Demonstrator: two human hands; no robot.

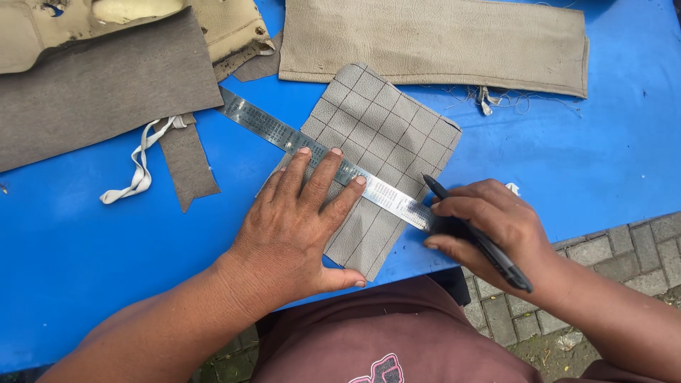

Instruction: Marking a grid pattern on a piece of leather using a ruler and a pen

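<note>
Hands marked a grid-lined grey leatherette patch.
Left hand lay flat, fingers spread, pinning the long steel ruler; right hand gripped a black pen.

A long tan leather strip lay across the far side of the blue bench, with loose threads trailing from its near edge. At the far left, a large grey-brown fabric sheet overlapped a worn beige leather piece, and a narrow grey offcut lay just beside a white ribbon. Grey paving bricks showed beyond the bench's near right edge.
</note>
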